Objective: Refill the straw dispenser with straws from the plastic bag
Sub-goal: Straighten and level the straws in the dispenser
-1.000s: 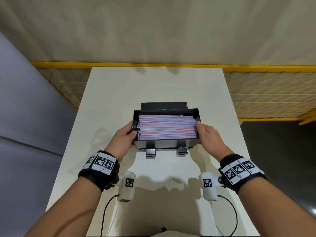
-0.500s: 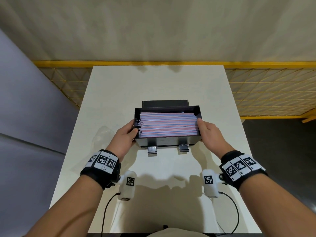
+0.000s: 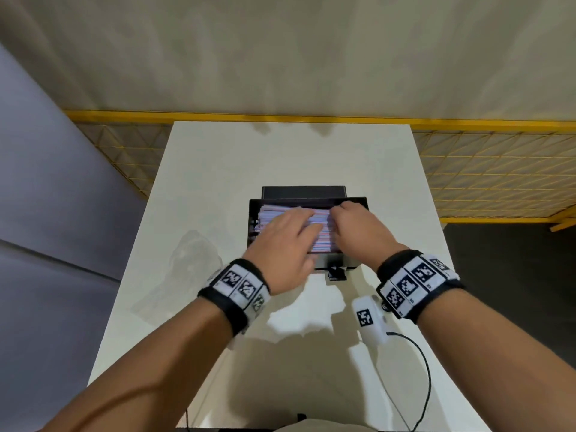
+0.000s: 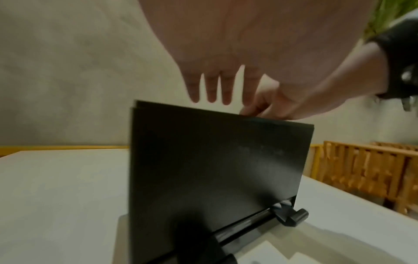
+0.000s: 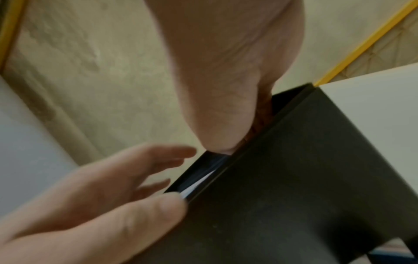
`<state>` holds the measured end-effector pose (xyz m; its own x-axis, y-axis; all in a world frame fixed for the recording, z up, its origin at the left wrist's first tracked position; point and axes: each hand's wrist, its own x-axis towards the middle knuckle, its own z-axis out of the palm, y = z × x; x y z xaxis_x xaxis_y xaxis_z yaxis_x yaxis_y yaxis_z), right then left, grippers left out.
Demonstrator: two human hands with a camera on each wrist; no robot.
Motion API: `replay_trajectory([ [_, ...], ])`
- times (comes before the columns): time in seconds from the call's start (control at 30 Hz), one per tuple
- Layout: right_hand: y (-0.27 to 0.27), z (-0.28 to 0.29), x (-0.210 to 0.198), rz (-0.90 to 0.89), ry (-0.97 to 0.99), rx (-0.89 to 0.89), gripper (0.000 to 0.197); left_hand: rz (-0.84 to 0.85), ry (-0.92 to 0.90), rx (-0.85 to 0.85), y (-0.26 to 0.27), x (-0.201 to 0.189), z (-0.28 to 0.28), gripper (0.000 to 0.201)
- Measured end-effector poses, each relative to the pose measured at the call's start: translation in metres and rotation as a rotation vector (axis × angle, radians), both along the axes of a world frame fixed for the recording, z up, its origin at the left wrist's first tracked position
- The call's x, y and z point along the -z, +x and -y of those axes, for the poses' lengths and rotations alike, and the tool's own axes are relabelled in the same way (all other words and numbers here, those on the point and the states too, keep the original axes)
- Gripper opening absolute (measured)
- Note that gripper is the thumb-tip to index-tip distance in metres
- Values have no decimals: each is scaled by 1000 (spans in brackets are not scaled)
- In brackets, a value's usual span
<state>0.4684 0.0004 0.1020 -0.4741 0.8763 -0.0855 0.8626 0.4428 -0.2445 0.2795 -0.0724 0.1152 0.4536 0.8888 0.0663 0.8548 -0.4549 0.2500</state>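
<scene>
The black straw dispenser [image 3: 335, 265] stands open-topped in the middle of the white table [image 3: 280, 157], filled with a stack of pink, blue and white straws [image 3: 321, 235]. My left hand [image 3: 290, 232] lies over the straws with its fingers [image 4: 211, 89] straight. My right hand [image 3: 346, 219] is over the right part of the stack, its fingers bent down into the box; their tips are hidden. The right wrist view shows a sliver of straws [image 5: 199, 184] under the rim, beside my right thumb [image 5: 226, 125]. The clear plastic bag [image 3: 193, 260] lies flat left of the dispenser.
The dispenser's black lid [image 3: 304, 192] stands folded back behind the box. A dispensing bar with feet [image 4: 291, 216] runs along its front base. Yellow mesh fencing [image 3: 498, 176] sits beyond the table's right and far edges. A cable [image 3: 420, 369] trails near the front right.
Both hands have left the dispenser's side walls and moved inward over the top of the straws. The left now lies flat on the stack; the right dips into the right part.
</scene>
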Motion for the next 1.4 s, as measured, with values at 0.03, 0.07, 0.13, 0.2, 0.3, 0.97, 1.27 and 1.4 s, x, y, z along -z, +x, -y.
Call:
replay_trajectory([
  [0.03, -2, 1, 1, 10, -28, 14, 12, -87, -121, -16, 6, 3, -6, 65],
  [0.07, -2, 2, 2, 0, -38, 27, 10, -161, -201, -45, 9, 7, -11, 75],
  [0.13, -3, 3, 2, -18, -57, 40, 8, -237, -253, -77, 9, 15, -20, 86],
  [0.2, -6, 2, 1, -14, -92, 62, 6, -274, -256, -82, 7, 24, -24, 91],
  [0.3, -9, -1, 1, -100, -89, 199, 6, -304, -262, -114, 8, 30, -24, 92],
  [0.97, -45, -12, 8, -637, -133, 927, 11, -301, -307, -118, 10, 32, -25, 89],
  [1.27, -48, -14, 8, -561, -101, 951, 16, -286, -308, -118, 10, 34, -27, 88],
  [1.4, -50, -14, 5, -676, -89, 1014, 8, -283, -327, -125, 9, 34, -27, 88],
])
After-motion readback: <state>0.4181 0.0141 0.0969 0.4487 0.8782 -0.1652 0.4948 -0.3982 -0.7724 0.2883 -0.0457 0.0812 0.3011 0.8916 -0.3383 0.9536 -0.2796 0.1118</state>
